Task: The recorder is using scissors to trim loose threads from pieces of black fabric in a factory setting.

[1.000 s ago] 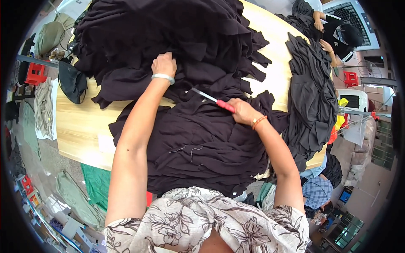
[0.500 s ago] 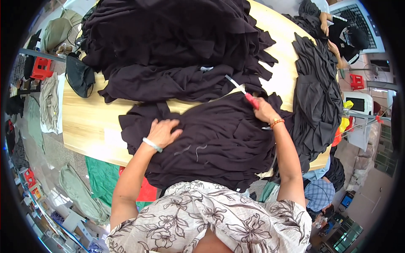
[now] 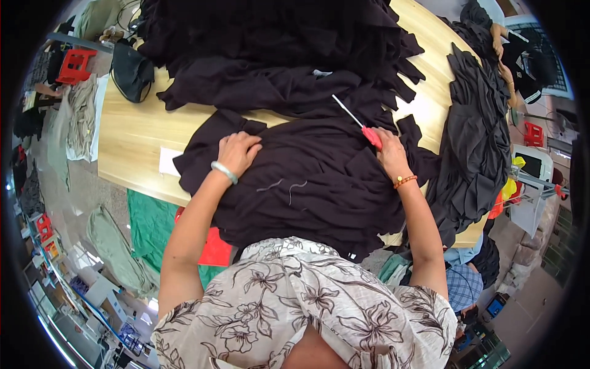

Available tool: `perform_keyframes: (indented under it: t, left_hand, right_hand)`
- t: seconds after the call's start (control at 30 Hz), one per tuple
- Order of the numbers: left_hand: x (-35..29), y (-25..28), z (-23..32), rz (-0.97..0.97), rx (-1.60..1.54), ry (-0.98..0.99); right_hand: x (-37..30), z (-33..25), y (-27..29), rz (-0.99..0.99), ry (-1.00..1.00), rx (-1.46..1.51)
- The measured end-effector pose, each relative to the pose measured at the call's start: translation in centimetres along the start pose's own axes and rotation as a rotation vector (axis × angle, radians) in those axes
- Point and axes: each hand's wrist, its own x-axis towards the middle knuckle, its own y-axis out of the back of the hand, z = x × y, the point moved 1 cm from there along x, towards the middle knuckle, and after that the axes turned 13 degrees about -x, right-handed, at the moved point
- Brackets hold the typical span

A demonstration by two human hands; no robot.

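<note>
The pale desk (image 3: 129, 135) carries it all; a great dark heap (image 3: 276, 31) fills its far side, a greyer pile (image 3: 470, 129) runs down its right, and the dark cloth (image 3: 332, 150) in hand lies spread on the near side, wrinkled in long folds that run left to right. The left hand (image 3: 238, 152) rests palm down on the far left part of that cloth, fingers a little apart, pressing rather than pinching as far as I can see; the right hand (image 3: 392, 150) rests on the far right part, closed round the red handle of a slim tool (image 3: 370, 136), its pale shaft pointing far and left toward the heap; a white slip (image 3: 169, 161) sits just left of the cloth; loose pale threads (image 3: 270, 185) lie on its middle. I would call this step settling and flattening the cloth; the next move seems to call for even pressure from both sides, with the tool's tip kept from snagging.
</note>
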Motion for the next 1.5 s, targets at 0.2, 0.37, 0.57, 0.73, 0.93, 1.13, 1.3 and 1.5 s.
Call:
perform_keyframes:
  t: [0.2, 0.37, 0.57, 0.73, 0.93, 1.13, 1.3, 1.5]
  left_hand:
    - [-0.1, 0.9, 0.3, -0.031, -0.012, 0.05]
    - [-3.5, 4.9, 3.3, 0.22, -0.212, 0.009]
    - [-13.6, 6.3, 8.6, 0.036, -0.05, -0.024]
    - [-15.4, 2.6, 6.7, 0.074, -0.021, -0.037]
    - [-12.0, 12.2, 9.9, -0.192, -0.553, 0.011]
    - [-3.5, 14.4, 9.6, 0.003, -0.559, -0.031]
    - [5.7, 11.2, 3.1, 0.445, -0.702, 0.043]
    - [5.2, 7.1, -2.9, 0.414, -0.443, 0.093]
  right_hand:
    - [-2.1, -0.2, 3.0, 0.104, -0.302, -0.375]
    - [-6.1, 1.5, 8.4, 0.189, -0.358, -0.11]
    - [-14.2, -4.2, 7.0, 0.06, 0.006, 0.302]
    - [-16.1, -8.2, 3.4, -0.057, -0.092, 0.244]
    - [-14.6, -4.5, 8.3, 0.045, -0.042, 0.42]
    - [-8.8, -1.7, 13.1, 0.419, -0.201, 0.126]
    - [-4.3, -2.3, 11.7, 0.532, -0.271, 0.059]
    - [-11.2, -10.5, 6.9, 0.269, -0.031, 0.162]
